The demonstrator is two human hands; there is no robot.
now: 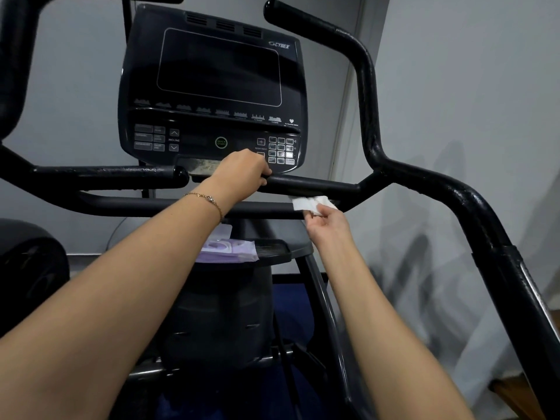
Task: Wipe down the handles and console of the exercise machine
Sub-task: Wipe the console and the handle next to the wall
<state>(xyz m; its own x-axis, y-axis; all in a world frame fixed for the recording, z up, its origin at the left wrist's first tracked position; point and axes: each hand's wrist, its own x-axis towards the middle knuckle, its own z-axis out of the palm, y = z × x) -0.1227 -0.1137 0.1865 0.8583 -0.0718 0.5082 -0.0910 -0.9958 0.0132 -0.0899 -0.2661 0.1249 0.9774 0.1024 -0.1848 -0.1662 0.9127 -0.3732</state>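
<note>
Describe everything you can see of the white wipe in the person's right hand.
The small white crumpled wipe looks like thin, soft tissue or cloth, folded into a rough rectangle with creased edges. The right hand pinches its lower edge from below. It sits against the black tubular handlebar beneath the dark console, right of centre. Whether it is damp cannot be told.
</note>
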